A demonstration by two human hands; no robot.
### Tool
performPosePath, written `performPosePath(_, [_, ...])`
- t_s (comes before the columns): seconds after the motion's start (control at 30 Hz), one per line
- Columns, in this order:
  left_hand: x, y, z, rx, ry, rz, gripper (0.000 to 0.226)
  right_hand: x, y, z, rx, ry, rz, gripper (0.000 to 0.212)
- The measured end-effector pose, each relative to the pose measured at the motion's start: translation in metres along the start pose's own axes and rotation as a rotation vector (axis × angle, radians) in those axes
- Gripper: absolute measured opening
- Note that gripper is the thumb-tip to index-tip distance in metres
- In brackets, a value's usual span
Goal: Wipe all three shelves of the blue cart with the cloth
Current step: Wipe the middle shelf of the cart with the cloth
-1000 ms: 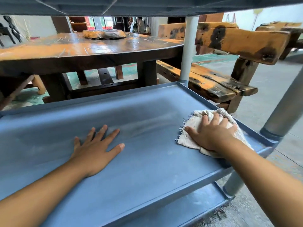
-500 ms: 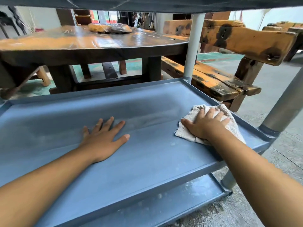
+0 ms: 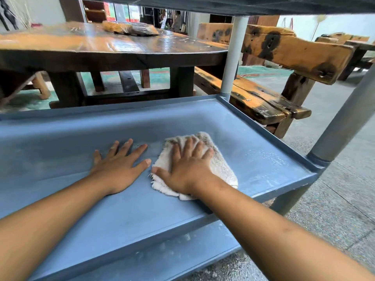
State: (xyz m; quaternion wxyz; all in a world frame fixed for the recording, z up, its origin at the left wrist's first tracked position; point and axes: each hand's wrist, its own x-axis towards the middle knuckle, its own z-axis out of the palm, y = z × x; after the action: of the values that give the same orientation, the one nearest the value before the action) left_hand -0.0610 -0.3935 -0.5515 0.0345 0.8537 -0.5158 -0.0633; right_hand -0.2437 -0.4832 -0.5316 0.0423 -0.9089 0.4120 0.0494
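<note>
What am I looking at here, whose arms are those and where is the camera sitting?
There is no machine here. The picture comes from a wide-angle camera worn on a person's head, looking forward and down, so the two bare arms reaching in are the wearer's own. The person is low down, looking into the middle shelf of a blue cart; the top shelf runs overhead and the bottom shelf shows below. The right hand presses flat on a white cloth lying on the middle shelf. The left hand rests flat and empty on the shelf beside it. Nothing is gripped. Behind the cart stand a wooden table and a wooden bench.
</note>
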Motion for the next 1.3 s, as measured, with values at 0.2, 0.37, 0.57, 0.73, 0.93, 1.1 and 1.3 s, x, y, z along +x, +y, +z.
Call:
performPosePath(0.2, [0.001, -0.004, 0.003, 0.009, 0.019, 0.011, 0.085, -0.039, 0.005, 0.006, -0.012, -0.069, -0.26, 0.105])
performPosePath(0.37, [0.001, -0.003, 0.002, 0.019, 0.018, 0.008, 0.075, -0.046, 0.083, -0.008, 0.009, -0.096, -0.311, 0.102])
performPosePath(0.57, [0.0, 0.0, 0.0, 0.027, 0.01, -0.011, 0.064, -0.033, 0.159, -0.02, 0.003, -0.082, -0.183, 0.11])
performPosePath(0.73, [-0.001, 0.004, -0.004, -0.001, -0.008, -0.013, 0.075, -0.022, 0.187, -0.027, -0.015, -0.065, -0.124, 0.112])
performPosePath(0.93, [0.0, 0.001, -0.001, 0.006, 0.009, -0.018, 0.076, -0.041, 0.202, -0.029, -0.088, -0.122, 0.195, 0.123])
performPosePath(1.1, [0.001, 0.002, -0.001, 0.005, 0.014, -0.031, 0.066, -0.064, 0.182, -0.021, -0.127, -0.113, 0.399, 0.109])
performPosePath(1.3, [0.001, 0.004, 0.0, 0.022, 0.024, -0.03, 0.064, -0.095, 0.184, -0.013, -0.144, 0.111, 0.369, 0.076])
